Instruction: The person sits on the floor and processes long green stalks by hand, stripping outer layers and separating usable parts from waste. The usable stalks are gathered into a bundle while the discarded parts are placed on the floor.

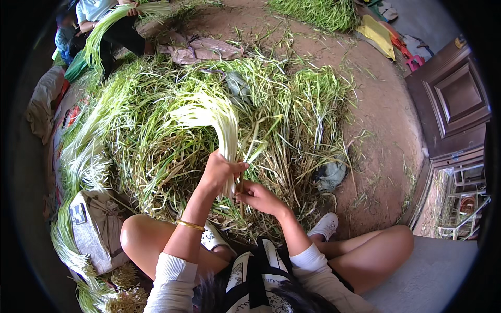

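My left hand (224,170) is closed around a bundle of long pale stalks (225,133), whose light yellow-green leaves droop to the left. Just below it, at the lower ends of the bundle, my right hand (256,197) pinches a thin stalk between thumb and fingers. A looser stalk with a green tip (256,150) sticks out to the right of the bundle. Beneath both hands spreads a large heap of green and dried brown stalks (172,156). Which stalk the right fingers grip is partly hidden.
Pale stalks (86,156) are laid along the left, beside a white sack-like bundle (98,234) with a phone (78,213) on it. Two people sit at upper left, one holding stalks (105,31). A brown panelled door (450,98) stands at right; a grey-green cloth (332,176) lies right of the heap.
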Motion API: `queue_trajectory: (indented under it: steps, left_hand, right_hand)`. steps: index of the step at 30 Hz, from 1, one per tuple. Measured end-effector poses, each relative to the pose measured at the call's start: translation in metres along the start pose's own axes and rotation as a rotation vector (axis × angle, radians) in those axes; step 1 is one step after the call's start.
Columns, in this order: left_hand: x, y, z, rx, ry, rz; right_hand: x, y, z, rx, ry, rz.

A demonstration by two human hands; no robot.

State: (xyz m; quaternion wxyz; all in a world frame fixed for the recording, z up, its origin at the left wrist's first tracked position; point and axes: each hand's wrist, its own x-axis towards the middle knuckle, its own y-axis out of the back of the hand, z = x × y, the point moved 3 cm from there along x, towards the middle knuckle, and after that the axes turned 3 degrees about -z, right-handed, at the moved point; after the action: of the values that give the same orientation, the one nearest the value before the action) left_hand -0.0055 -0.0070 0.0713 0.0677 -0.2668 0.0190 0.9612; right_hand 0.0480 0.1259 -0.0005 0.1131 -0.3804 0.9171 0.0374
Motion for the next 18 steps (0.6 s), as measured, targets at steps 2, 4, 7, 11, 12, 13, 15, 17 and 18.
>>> queue_trajectory:
  steps: [2,4,7,11,12,13,15,17,18]
  left_hand:
    - [-0.004,-0.001,0.001,0.027,-0.005,0.020]
    - [-0.004,-0.003,0.000,0.024,-0.054,-0.015]
    - [-0.003,-0.003,-0.003,0.003,-0.097,-0.009]
    - [-0.003,-0.001,-0.005,-0.051,-0.107,-0.005]
    - [-0.003,0.000,-0.004,-0.062,-0.092,-0.002]
    - [-0.003,0.000,-0.004,-0.050,-0.098,-0.004]
    - [-0.003,0.000,-0.004,-0.023,-0.109,-0.008]
    - [-0.004,-0.002,-0.003,-0.035,-0.120,-0.014]
    - [-0.005,-0.001,-0.002,-0.032,-0.120,-0.014]
  right_hand:
    - [0.000,0.004,-0.012,0.231,0.087,0.173]
    - [0.004,0.015,-0.015,0.498,0.110,0.276]
    - [0.013,0.023,-0.015,0.566,0.238,0.539]
    - [0.016,0.022,-0.024,0.854,0.278,0.442]
    - [0.015,0.021,-0.025,0.899,0.282,0.424]
    - [0.014,0.021,-0.026,0.944,0.286,0.406]
    - [0.017,0.023,-0.015,0.977,0.247,0.378]
    - [0.021,0.023,-0.002,1.021,0.235,0.358]
    - [0.021,0.022,-0.008,1.046,0.189,0.381]
